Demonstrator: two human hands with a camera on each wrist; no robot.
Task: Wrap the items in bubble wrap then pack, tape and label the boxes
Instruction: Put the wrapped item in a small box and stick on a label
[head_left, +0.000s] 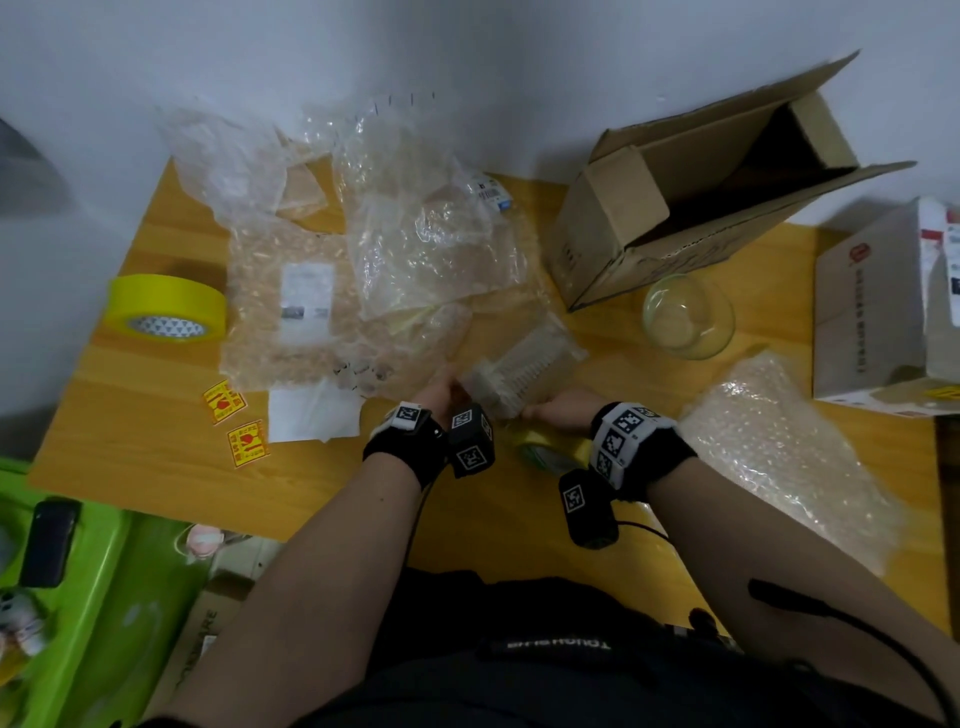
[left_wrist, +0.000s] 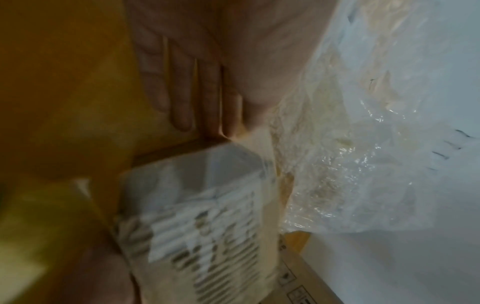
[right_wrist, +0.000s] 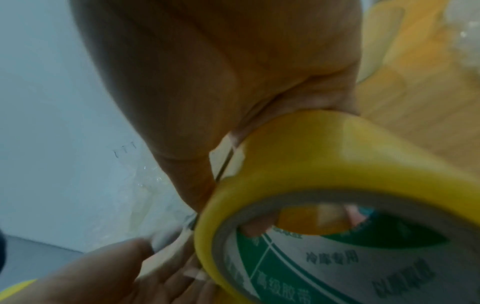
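A ribbed clear item wrapped in bubble wrap (head_left: 519, 369) (left_wrist: 202, 216) lies slanted on the wooden table (head_left: 130, 441) in front of me. My left hand (head_left: 441, 389) pinches its near left end between thumb and straight fingers (left_wrist: 182, 98), where a pale strip of tape runs along the wrap. My right hand (head_left: 561, 413) (right_wrist: 207, 72) grips a yellow tape roll (head_left: 550, 452) (right_wrist: 324, 174) with fingers through its core, right beside the item's near right end. An open cardboard box (head_left: 701, 187) stands at the back right.
Loose bubble wrap sheets (head_left: 405, 234) cover the table's middle; another pile (head_left: 779, 457) lies right. A glass bowl (head_left: 685, 317) sits before the box, a white carton (head_left: 883, 312) far right. A second yellow roll (head_left: 166, 306), two fragile stickers (head_left: 224, 401) and a white label (head_left: 311, 415) lie left.
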